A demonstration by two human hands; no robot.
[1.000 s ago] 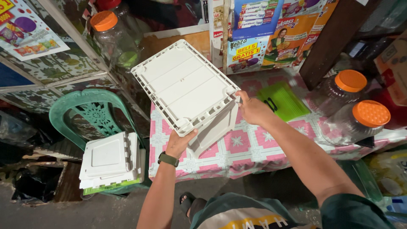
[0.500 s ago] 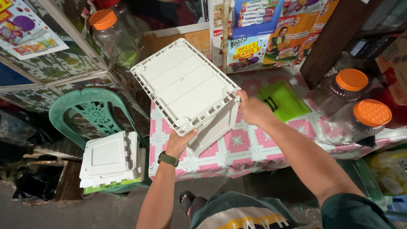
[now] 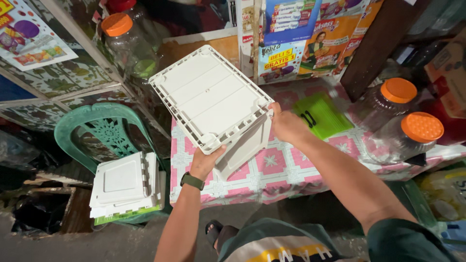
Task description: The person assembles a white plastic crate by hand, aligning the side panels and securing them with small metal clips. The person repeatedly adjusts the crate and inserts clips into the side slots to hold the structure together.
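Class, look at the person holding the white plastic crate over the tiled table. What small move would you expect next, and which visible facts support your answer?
Probably lowering the white crate onto the pink-tiled table. The left hand grips its near corner from below, the right hand holds its right edge, and it hangs tilted just above bare tabletop, left of the green panel.

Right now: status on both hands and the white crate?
Left hand grips white plastic crate at near corner. Right hand grips its right corner. Crate tilted, held above pink patterned tablecloth. Green panel lies beyond right hand.
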